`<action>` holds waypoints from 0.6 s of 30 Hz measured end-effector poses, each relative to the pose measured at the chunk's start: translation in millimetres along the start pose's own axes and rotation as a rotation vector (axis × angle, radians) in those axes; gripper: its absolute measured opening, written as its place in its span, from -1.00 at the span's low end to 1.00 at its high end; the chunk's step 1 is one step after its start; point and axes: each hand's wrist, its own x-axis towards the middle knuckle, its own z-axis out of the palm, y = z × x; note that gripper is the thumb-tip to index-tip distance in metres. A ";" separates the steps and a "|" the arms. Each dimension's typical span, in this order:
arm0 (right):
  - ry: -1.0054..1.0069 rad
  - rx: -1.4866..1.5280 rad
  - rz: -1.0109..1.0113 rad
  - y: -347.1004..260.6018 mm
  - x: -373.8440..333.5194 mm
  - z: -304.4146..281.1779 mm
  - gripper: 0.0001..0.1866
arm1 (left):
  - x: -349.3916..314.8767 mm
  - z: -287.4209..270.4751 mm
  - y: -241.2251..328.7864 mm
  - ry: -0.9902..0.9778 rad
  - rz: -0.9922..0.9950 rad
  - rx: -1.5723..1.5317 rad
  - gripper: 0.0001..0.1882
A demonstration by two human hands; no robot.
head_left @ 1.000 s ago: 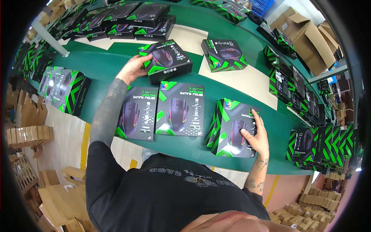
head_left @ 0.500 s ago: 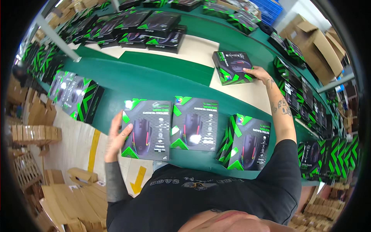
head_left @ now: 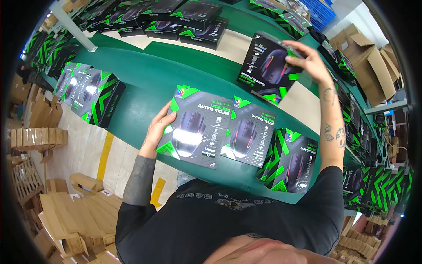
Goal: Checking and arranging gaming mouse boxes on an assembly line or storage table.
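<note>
My left hand (head_left: pixel 159 130) grips the left edge of a black-and-green gaming mouse box (head_left: pixel 193 152), thumb on its printed front. Its right edge meets a second mouse box (head_left: pixel 248 136), whose front also faces me. Farther off to the right, my right hand (head_left: pixel 310 64) holds another mouse box (head_left: pixel 269 68) by its far right side. That box is tilted above the pale belt, its printed text turned differently from the other two. Near my body on the right, a pair of mouse boxes (head_left: pixel 295 169) leans together on the green table.
A row of mouse boxes (head_left: pixel 90 94) stands at the left table edge. More stacked boxes (head_left: pixel 198 17) line the far side and the right. Open cardboard cartons (head_left: pixel 365 66) sit at the far right, near a blue crate (head_left: pixel 321 13). Flattened cardboard (head_left: pixel 79 215) lies at lower left.
My right hand has raised its mouse box off the belt and turned it. My left hand has shifted its box rightward and away from me, up against the second box.
</note>
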 end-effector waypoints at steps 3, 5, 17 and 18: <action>0.020 0.217 0.039 -18.3 -34.1 -38.0 -0.49 | 25.0 2.4 6.9 -0.071 0.077 0.078 -0.36; -0.095 0.436 0.125 0.4 -44.0 -43.9 -0.43 | 33.9 5.2 9.3 -0.073 0.155 0.145 -0.37; 0.001 -0.101 -0.007 8.4 -127.7 69.9 -0.37 | 64.6 -5.0 4.9 -0.259 0.145 0.031 -0.32; 0.039 -0.109 -0.009 10.4 -129.7 72.2 -0.36 | 64.8 -4.1 5.6 -0.269 0.136 0.003 -0.31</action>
